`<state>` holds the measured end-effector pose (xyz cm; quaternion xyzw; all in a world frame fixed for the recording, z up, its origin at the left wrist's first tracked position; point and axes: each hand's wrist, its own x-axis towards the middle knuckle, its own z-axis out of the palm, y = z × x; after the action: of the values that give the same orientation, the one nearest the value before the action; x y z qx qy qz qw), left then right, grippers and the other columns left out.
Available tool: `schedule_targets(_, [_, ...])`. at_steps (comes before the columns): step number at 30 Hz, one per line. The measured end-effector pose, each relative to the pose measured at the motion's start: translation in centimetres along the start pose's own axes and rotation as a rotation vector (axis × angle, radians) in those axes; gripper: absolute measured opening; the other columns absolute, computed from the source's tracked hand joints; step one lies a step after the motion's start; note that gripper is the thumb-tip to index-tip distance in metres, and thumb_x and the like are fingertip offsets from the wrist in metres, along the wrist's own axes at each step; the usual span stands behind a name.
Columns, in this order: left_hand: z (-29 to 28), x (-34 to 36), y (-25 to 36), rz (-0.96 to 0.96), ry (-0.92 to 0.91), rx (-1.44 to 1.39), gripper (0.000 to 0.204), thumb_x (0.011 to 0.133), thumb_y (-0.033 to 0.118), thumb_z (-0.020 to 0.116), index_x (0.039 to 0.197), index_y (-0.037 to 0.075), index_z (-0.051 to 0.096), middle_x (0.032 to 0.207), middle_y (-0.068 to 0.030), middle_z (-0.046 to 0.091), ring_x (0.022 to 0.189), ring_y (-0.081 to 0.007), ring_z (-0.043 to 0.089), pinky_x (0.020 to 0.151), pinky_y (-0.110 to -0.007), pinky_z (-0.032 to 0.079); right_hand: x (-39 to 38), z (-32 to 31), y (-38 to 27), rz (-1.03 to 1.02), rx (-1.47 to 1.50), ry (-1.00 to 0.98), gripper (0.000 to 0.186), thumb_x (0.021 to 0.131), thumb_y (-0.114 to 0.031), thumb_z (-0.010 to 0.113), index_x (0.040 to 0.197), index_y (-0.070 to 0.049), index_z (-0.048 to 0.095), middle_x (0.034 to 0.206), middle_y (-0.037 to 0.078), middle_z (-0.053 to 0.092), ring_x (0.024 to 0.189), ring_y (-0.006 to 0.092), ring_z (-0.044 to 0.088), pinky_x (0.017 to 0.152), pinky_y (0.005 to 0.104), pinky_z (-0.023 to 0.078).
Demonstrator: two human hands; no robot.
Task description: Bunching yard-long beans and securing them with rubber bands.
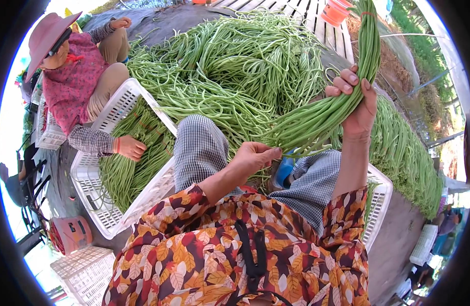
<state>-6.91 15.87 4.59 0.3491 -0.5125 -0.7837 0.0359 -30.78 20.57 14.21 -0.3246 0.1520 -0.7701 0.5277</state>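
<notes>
My right hand (pixel 358 102) is raised and wrapped round the middle of a bundle of long green beans (pixel 324 118). A thin reddish band circles the bundle near its upper end, and the loose ends fan down to the left. At those ends my left hand (pixel 256 155) is closed, thumb against fingers, pinching the tip of a bean. Beyond my knees spreads a big heap of loose long beans (pixel 265 61). Beside my left knee stands a white plastic crate (pixel 168 176) with banded bean bundles (pixel 143 127) in it.
Left of me sits a co-worker in a pink hat (pixel 48 38), one hand (pixel 129 147) over the crate. Another white crate (pixel 380 204) is by my right leg, partly hidden. More beans (pixel 403 148) lie at right. A red bucket (pixel 71 234) and orange bucket (pixel 336 11) stand farther off.
</notes>
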Motion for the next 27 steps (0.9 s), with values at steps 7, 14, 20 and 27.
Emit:
schedule_targets(7, [1.0, 0.9, -1.2, 0.046, 0.073, -0.27, 0.015, 0.086, 0.017, 0.068, 0.081, 0.002, 0.068, 0.062, 0.0012, 0.057, 0.049, -0.0039, 0.043, 0.045, -0.019, 0.033, 0.1, 0.2, 0.4, 0.018, 0.075, -0.012, 0.03, 0.088, -0.018, 0.06, 0.115, -0.005, 0.053, 0.089, 0.0, 0.051, 0.079, 0.0124, 0.051, 0.078, 0.033, 0.042])
schedule_targets(14, [-2.4, 1.9, -4.8, 0.157, 0.116, 0.817, 0.014, 0.078, 0.02, 0.067, 0.083, 0.006, 0.068, 0.071, -0.007, 0.065, 0.061, -0.0176, 0.061, 0.058, -0.032, 0.048, 0.6, 0.6, -2.8, -0.021, 0.138, -0.052, 0.026, 0.088, -0.013, 0.06, 0.111, -0.002, 0.054, 0.09, 0.0, 0.051, 0.081, 0.0118, 0.051, 0.08, 0.0317, 0.041])
schedule_targets(20, [-2.0, 1.3, -5.4, 0.184, 0.025, 1.181, 0.015, 0.078, 0.023, 0.062, 0.083, 0.01, 0.068, 0.081, -0.0082, 0.066, 0.082, -0.0274, 0.064, 0.071, -0.04, 0.05, 1.4, 1.7, -6.1, -0.061, 0.129, -0.063, 0.023, 0.088, -0.011, 0.059, 0.107, -0.002, 0.053, 0.089, 0.001, 0.051, 0.083, 0.0116, 0.051, 0.081, 0.0321, 0.04])
schedule_targets(27, [-2.1, 0.9, -3.9, 0.327, 0.122, 1.014, 0.015, 0.078, 0.023, 0.062, 0.081, 0.01, 0.068, 0.083, -0.0075, 0.065, 0.082, -0.0273, 0.063, 0.071, -0.04, 0.05, 2.8, 2.9, -7.8, -0.089, 0.094, 0.039, 0.016, 0.086, -0.01, 0.061, 0.097, -0.003, 0.051, 0.088, 0.002, 0.052, 0.084, 0.0132, 0.053, 0.082, 0.0329, 0.041])
